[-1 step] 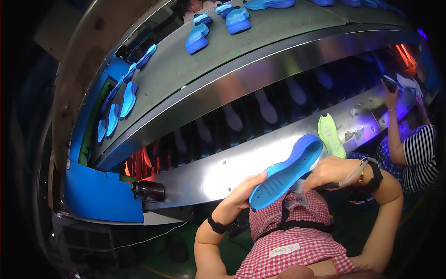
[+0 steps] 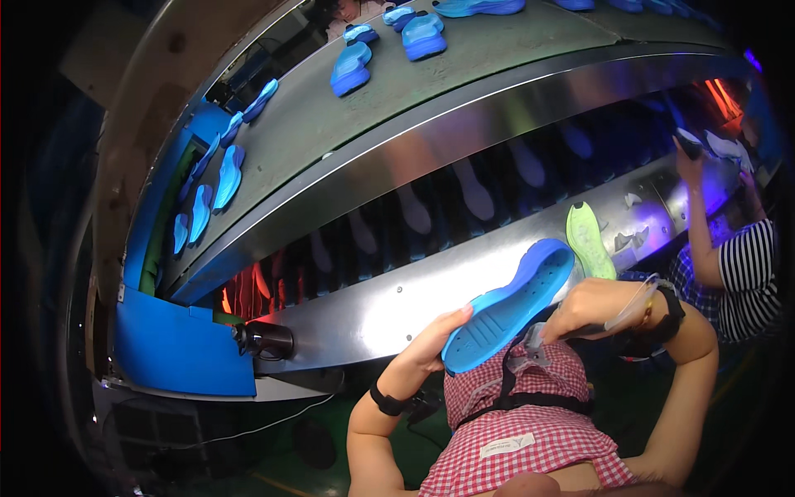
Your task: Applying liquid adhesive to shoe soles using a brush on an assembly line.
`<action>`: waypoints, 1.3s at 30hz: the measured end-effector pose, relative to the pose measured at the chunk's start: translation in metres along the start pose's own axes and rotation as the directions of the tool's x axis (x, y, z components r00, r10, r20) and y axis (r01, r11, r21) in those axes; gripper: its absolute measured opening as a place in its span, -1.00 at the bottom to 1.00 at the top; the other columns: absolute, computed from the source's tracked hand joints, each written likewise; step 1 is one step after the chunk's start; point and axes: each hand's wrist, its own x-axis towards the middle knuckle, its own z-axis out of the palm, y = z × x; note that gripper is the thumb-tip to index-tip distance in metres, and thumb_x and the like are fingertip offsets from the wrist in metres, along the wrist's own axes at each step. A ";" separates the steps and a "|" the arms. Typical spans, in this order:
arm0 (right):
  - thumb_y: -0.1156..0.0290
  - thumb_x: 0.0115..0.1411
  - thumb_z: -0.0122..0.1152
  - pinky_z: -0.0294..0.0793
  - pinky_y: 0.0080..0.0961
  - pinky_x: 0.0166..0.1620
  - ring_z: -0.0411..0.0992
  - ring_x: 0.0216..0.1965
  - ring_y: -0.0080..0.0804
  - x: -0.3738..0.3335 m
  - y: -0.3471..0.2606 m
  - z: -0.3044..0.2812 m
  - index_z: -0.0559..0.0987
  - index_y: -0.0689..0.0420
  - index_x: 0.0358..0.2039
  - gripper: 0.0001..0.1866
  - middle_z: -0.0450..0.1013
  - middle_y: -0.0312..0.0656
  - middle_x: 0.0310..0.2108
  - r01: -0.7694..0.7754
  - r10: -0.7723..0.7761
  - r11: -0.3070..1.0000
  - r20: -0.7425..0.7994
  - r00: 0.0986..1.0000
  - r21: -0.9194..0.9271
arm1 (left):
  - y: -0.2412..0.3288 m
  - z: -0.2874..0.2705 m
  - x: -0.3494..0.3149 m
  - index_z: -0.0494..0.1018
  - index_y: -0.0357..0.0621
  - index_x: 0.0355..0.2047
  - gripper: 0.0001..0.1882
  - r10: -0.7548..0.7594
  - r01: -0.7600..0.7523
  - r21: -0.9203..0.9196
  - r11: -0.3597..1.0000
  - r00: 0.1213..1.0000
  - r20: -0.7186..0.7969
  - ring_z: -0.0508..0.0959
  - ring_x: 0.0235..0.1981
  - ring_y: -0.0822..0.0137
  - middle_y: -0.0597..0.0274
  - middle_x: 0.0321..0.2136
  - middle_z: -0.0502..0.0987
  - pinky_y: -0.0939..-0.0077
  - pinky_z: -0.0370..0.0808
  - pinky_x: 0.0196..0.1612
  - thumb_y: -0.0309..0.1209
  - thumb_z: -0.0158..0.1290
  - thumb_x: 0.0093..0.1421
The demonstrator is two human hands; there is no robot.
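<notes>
Here, a metal counter below the conveyor carries a green sole; before it, the left hand grips a blue sole, and the right hand pinches a grey scrap.

Your left hand: most fingers hidden behind the blue sole. Your right hand: some fingers hidden, and I can't make out the full shape of the grey piece at its fingertips. Upper blue sole cut by top edge. Co-worker's handheld item: too small to identify. Label print: unreadable.
</notes>
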 end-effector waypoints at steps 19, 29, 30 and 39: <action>0.50 0.08 0.11 0.29 -0.78 -0.63 0.40 -0.66 -0.63 0.023 0.069 0.045 0.56 0.26 -0.30 -0.82 0.46 -0.26 -0.57 0.016 0.601 0.749 -0.689 0.405 0.662 | -0.053 -0.009 0.043 0.09 -0.28 0.12 -0.45 0.260 -0.167 -0.544 0.822 0.961 0.097 0.47 -0.08 0.05 -0.10 -0.03 0.35 0.04 0.46 -0.09 -0.15 -0.20 0.26; 0.54 0.05 0.05 0.29 -0.76 -0.70 0.32 -0.78 -0.55 -0.013 0.025 0.053 0.51 0.33 -0.30 -0.80 0.47 0.16 -0.30 0.488 0.395 0.517 -0.702 0.592 0.703 | 0.013 -0.004 -0.016 0.02 -0.31 0.17 -0.38 0.567 -0.535 -0.313 0.785 0.823 0.015 0.41 -0.03 -0.04 -0.14 0.02 0.30 -0.01 0.42 -0.07 -0.07 -0.36 0.26; 0.55 0.05 0.03 0.30 -0.75 -0.70 0.32 -0.78 -0.53 -0.019 0.027 0.052 0.51 0.33 -0.30 -0.80 0.45 0.21 -0.26 0.551 0.410 0.480 -0.730 0.547 0.683 | 0.032 -0.007 -0.027 0.00 -0.31 0.18 -0.35 0.641 -0.637 -0.191 0.747 0.766 -0.047 0.40 -0.03 -0.08 -0.16 0.03 0.29 -0.06 0.41 -0.07 -0.04 -0.39 0.25; 0.57 0.11 0.00 0.38 -0.76 -0.57 0.35 -0.67 -0.60 -0.009 0.069 0.057 0.48 0.35 -0.22 -0.78 0.47 0.06 -0.23 0.559 0.560 0.336 -0.638 0.529 0.758 | 0.243 -0.083 -0.018 -0.01 -0.32 0.14 -0.29 0.630 -0.761 -0.648 0.004 0.505 -0.590 0.06 0.22 0.04 -0.06 0.19 0.01 -0.02 -0.01 0.22 -0.02 -0.23 0.16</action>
